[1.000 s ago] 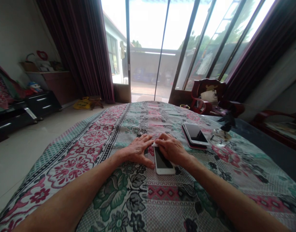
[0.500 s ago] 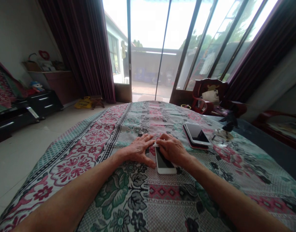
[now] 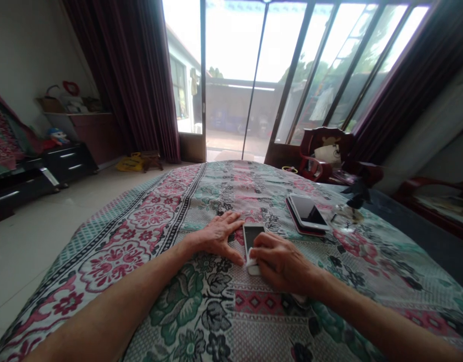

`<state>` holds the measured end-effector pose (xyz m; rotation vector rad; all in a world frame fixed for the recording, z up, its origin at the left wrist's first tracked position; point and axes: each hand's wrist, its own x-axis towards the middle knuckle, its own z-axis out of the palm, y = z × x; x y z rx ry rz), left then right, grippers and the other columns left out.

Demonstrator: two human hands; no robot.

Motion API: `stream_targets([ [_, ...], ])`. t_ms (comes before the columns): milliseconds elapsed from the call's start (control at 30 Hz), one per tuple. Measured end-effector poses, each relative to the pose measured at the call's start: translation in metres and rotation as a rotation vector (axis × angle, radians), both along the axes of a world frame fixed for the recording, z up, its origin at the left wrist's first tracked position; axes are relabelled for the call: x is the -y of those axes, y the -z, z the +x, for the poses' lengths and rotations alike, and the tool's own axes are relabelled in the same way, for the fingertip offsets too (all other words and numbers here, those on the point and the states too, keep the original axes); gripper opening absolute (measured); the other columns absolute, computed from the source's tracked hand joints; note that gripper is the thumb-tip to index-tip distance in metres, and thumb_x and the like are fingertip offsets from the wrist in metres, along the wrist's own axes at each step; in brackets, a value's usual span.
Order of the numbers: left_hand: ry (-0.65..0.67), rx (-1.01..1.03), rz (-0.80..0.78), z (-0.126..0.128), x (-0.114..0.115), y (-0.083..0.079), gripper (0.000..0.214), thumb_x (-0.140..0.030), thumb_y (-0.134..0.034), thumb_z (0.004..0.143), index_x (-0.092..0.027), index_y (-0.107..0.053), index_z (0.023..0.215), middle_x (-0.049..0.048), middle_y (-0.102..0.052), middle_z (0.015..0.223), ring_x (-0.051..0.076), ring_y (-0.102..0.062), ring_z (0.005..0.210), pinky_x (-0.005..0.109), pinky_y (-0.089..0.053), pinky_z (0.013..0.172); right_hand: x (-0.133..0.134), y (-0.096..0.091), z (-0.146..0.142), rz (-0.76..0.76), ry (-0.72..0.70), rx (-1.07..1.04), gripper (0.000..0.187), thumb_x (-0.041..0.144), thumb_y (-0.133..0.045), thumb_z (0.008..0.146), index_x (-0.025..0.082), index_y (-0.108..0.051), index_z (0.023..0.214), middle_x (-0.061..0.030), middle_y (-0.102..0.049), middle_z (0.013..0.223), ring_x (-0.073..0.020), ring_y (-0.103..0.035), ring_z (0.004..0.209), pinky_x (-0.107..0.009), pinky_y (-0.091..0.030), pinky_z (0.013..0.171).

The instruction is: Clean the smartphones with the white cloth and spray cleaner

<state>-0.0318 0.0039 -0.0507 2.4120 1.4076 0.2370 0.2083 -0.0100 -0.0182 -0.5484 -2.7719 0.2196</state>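
A white phone [image 3: 252,235] lies face up on the flowered bedspread [image 3: 148,221]. My left hand [image 3: 218,235] rests flat beside its left edge, fingers spread, thumb against the phone. My right hand [image 3: 281,261] covers the phone's near end, fingers closed on a small white wipe [image 3: 250,260] pressed to the screen. Only the far half of the phone shows.
Two stacked phones [image 3: 306,213], one white over a red one, lie to the right. A glass dish with a dark clip [image 3: 348,213] sits beyond them. A wooden chair [image 3: 324,156], dark curtains and a glass door stand at the back; a low cabinet [image 3: 65,161] is at left.
My right hand has slid with the wipe from the phone's far end down to its near end, uncovering the top of the screen. My left hand stayed put.
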Motion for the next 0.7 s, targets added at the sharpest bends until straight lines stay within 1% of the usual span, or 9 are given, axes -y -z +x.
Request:
stream_targets([
  [100,0.011,0.004,0.004,-0.001,-0.001,0.001,0.114,-0.084,-0.059,0.055,-0.031,-0.019,0.148,0.0048,-0.003,0.159,0.036,0.000,0.144,0.056,-0.012,0.115,0.002,0.003,0.003,-0.014,0.008,-0.043,0.023,0.015,-0.045,0.083,0.023,-0.067,0.089,-0.0053,-0.057,0.089,-0.0162,-0.052,0.081,-0.032,-0.044,0.075],
  [200,0.012,0.016,0.014,-0.001,-0.001,0.001,0.114,-0.083,-0.061,0.054,-0.032,-0.020,0.148,0.0056,-0.005,0.159,0.036,-0.001,0.144,0.056,-0.013,0.115,-0.002,0.006,0.001,0.004,0.030,-0.063,0.023,0.014,-0.046,0.082,0.022,-0.067,0.088,-0.0053,-0.057,0.088,-0.0167,-0.052,0.082,-0.033,-0.044,0.076],
  [400,0.010,-0.021,-0.007,-0.001,0.000,-0.001,0.113,-0.083,-0.059,0.056,-0.033,-0.017,0.148,0.0039,-0.001,0.159,0.033,0.002,0.145,0.054,-0.012,0.116,-0.025,0.011,-0.006,0.091,0.067,-0.076,0.022,0.019,-0.045,0.089,0.022,-0.067,0.094,-0.0066,-0.059,0.096,-0.0187,-0.053,0.089,-0.035,-0.044,0.082],
  [533,0.011,-0.024,0.001,-0.001,0.000,-0.002,0.113,-0.083,-0.058,0.057,-0.032,-0.016,0.149,0.0045,-0.002,0.159,0.033,0.001,0.145,0.054,-0.013,0.116,-0.039,0.017,-0.005,0.146,0.141,-0.104,0.025,0.024,-0.042,0.094,0.024,-0.066,0.101,-0.0071,-0.060,0.100,-0.0196,-0.053,0.090,-0.037,-0.044,0.083],
  [600,0.004,-0.020,-0.002,0.000,0.001,-0.003,0.113,-0.083,-0.058,0.056,-0.032,-0.017,0.148,0.0047,-0.004,0.159,0.034,0.000,0.145,0.055,-0.013,0.116,-0.041,0.018,-0.004,0.163,0.159,-0.100,0.025,0.025,-0.042,0.094,0.024,-0.066,0.102,-0.0076,-0.060,0.101,-0.0204,-0.054,0.090,-0.037,-0.045,0.082],
  [700,-0.001,-0.017,0.004,0.001,0.003,-0.004,0.114,-0.084,-0.059,0.055,-0.031,-0.020,0.148,0.0057,-0.006,0.159,0.034,-0.001,0.145,0.054,-0.012,0.116,-0.035,0.014,-0.002,0.162,0.125,-0.081,0.024,0.024,-0.045,0.092,0.023,-0.066,0.103,-0.0079,-0.060,0.102,-0.0212,-0.053,0.091,-0.038,-0.044,0.084],
])
